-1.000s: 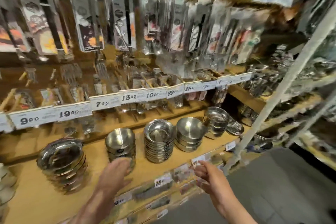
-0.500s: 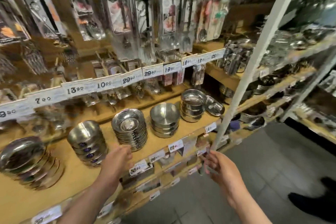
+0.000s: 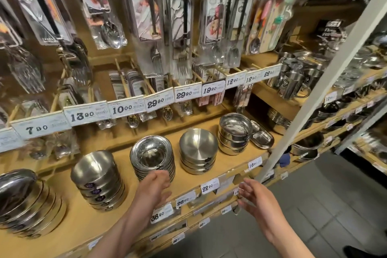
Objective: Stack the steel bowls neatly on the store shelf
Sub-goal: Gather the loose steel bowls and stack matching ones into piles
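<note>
Five stacks of steel bowls line the wooden shelf point(image 3: 69, 224) across the middle of the frame: a tilted pile at far left point(image 3: 23, 201), a deep-bowl stack point(image 3: 97, 180), a flat-rimmed stack at centre point(image 3: 151, 158), a brushed stack point(image 3: 198, 154) and a straight-walled stack point(image 3: 234, 133) toward the right. Left hand point(image 3: 151, 190) hovers low centre, fingers straight and relaxed, holding nothing, fingertips just in front of the centre stack; contact can't be told. Right hand point(image 3: 258, 200) hangs at lower right by the shelf edge, fingers spread loosely, empty. Price tags point(image 3: 129, 109) run along the rail above, packaged cutlery point(image 3: 182, 19) hanging across the top.
</note>
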The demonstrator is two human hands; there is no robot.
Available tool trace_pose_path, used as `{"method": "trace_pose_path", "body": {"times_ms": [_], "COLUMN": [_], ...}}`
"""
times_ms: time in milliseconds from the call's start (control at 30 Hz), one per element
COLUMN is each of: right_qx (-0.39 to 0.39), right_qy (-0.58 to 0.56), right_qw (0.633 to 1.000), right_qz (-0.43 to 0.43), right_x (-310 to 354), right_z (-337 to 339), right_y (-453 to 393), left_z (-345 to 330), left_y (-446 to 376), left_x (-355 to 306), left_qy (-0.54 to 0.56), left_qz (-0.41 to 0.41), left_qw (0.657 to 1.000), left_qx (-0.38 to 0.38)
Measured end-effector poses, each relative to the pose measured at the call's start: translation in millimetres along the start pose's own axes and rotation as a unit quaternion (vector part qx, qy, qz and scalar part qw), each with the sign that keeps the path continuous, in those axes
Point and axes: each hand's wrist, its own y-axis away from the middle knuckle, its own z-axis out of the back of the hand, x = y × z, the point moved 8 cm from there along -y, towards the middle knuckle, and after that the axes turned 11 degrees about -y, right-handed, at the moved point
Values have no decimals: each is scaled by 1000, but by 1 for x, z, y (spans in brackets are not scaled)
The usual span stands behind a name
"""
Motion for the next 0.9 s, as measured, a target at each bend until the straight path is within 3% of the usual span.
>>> {"method": "trace_pose_path", "body": {"times_ms": [233, 433, 667, 900], "right_qx": [36, 80, 191, 225], "right_qy": [54, 87, 137, 177], "right_qw": [998, 992, 967, 947], "right_qz": [-7, -45, -95, -144], "right_x": [0, -10, -34, -49], "right_z": [-47, -78, -116, -96], "right_y": [-47, -72, -77, -85], "left_z": [-15, 1, 31, 36], "left_y": [-25, -17, 14, 51], "left_x": [-32, -24, 3, 28], "left_qy": [-47, -27, 38, 80], "left_qz": [7, 14, 60, 80], "left_qw": [998, 999, 991, 972], "left_qx": [36, 17, -117, -205]}}
